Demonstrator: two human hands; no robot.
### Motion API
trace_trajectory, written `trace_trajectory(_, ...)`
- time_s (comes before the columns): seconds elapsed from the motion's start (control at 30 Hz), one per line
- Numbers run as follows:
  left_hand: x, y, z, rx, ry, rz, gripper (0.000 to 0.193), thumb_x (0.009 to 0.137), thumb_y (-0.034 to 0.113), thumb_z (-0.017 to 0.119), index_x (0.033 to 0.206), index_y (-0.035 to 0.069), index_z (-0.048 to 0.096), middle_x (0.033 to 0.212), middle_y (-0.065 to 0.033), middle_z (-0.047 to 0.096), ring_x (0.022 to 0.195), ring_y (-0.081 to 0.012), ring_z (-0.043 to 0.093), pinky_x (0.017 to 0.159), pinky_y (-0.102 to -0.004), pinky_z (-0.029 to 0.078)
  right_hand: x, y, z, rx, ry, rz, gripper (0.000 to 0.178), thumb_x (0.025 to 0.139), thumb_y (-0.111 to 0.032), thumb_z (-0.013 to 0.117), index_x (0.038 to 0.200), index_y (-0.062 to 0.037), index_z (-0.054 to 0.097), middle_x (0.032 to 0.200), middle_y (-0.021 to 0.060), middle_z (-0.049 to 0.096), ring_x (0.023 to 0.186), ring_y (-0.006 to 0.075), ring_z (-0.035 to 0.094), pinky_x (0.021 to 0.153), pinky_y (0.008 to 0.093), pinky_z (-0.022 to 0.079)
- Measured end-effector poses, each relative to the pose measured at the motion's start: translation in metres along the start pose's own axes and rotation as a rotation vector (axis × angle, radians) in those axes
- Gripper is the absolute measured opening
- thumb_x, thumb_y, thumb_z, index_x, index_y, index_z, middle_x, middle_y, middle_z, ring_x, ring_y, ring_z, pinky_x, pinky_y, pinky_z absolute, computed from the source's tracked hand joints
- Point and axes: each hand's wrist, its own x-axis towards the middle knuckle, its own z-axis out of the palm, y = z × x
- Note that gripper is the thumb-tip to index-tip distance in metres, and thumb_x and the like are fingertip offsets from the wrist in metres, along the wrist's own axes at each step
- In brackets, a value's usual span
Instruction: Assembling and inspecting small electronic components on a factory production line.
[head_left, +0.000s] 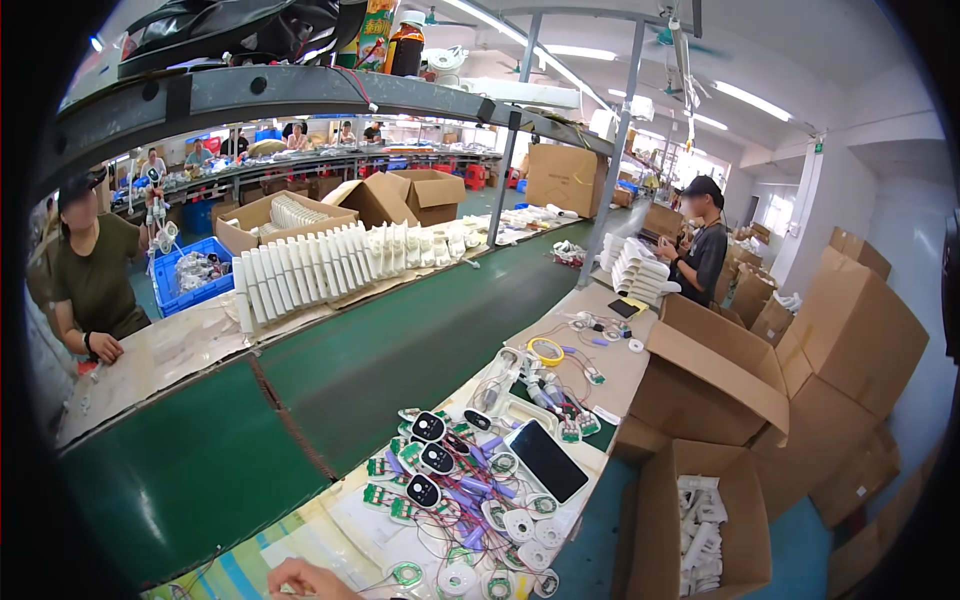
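One hand (300, 580) at bottom edge, which one unclear, fingers' state can't tell, resting on surface (620, 365) beside wired circuit boards (450, 490) piled lower centre, within reach. Phone (546, 460) lies just right. Green conveyor belt (400, 350) runs alongside.

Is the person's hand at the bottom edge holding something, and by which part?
It cannot be told. Only the top of one hand shows at the lower edge, beside small round wired parts on the bench; its fingers are out of view.
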Motion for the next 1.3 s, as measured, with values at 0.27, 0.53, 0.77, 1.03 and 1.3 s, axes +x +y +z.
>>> trace_trajectory(0.27, 0.009, -0.032, -0.023, 0.091, -0.063, 0.163, 0.023, 0.077, -0.002, 0.059, 0.1, -0.002, 0.057, 0.098, -0.0134, 0.054, 0.088, -0.0253, 0.056, 0.082, -0.0345, 0.048, 0.023, -0.045, -0.023, 0.331, 0.185, -0.116, 0.03, 0.081, 0.001, 0.065, 0.095, -0.0082, 0.041, 0.088, 0.0069, 0.059, 0.076, 0.0121, 0.057, 0.068, 0.0253, 0.046)
trace_trajectory(0.53, 0.007, -0.036, -0.023, 0.362, -0.153, 0.513, 0.04, 0.063, -0.019, 0.051, 0.101, -0.006, 0.059, 0.102, -0.0184, 0.052, 0.093, -0.0321, 0.058, 0.083, -0.0357, 0.052, 0.009, -0.021, -0.008, 0.535, -0.181, 0.437, 0.026, 0.082, 0.002, 0.063, 0.09, -0.0063, 0.04, 0.083, 0.0085, 0.058, 0.068, 0.0118, 0.058, 0.058, 0.024, 0.047)
trace_trajectory(0.77, 0.002, -0.029, -0.016, 0.318, -0.153, 0.378, 0.041, 0.065, -0.017, 0.053, 0.101, -0.001, 0.063, 0.103, -0.0183, 0.053, 0.09, -0.0309, 0.059, 0.078, -0.0343, 0.05, -0.012, 0.019, 0.01, 0.35, -0.232, 0.446, 0.02, 0.081, 0.001, 0.061, 0.091, -0.0033, 0.044, 0.079, 0.0076, 0.058, 0.067, 0.0124, 0.059, 0.057, 0.0254, 0.048)
trace_trajectory(1.03, 0.01, -0.025, -0.025, 0.644, -0.214, 0.531, 0.044, 0.065, -0.016, 0.054, 0.106, -0.001, 0.062, 0.106, -0.0181, 0.053, 0.09, -0.0304, 0.059, 0.078, -0.0343, 0.05, -0.007, 0.012, 0.003, 0.198, -0.325, 0.391, 0.021, 0.082, -0.003, 0.063, 0.09, -0.0037, 0.045, 0.078, 0.0069, 0.057, 0.07, 0.0124, 0.059, 0.059, 0.0272, 0.049)
trace_trajectory(1.3, 0.01, -0.039, -0.031, 0.127, -0.211, 0.0, 0.053, 0.066, -0.005, 0.073, 0.115, 0.006, 0.058, 0.129, -0.0172, 0.044, 0.106, -0.0339, 0.055, 0.094, -0.0394, 0.045, -0.007, 0.006, 0.009, -0.025, -0.393, 0.318, 0.014, 0.081, -0.008, 0.059, 0.088, -0.0022, 0.048, 0.079, 0.0132, 0.055, 0.069, 0.0291, 0.056, 0.063, 0.0341, 0.046)
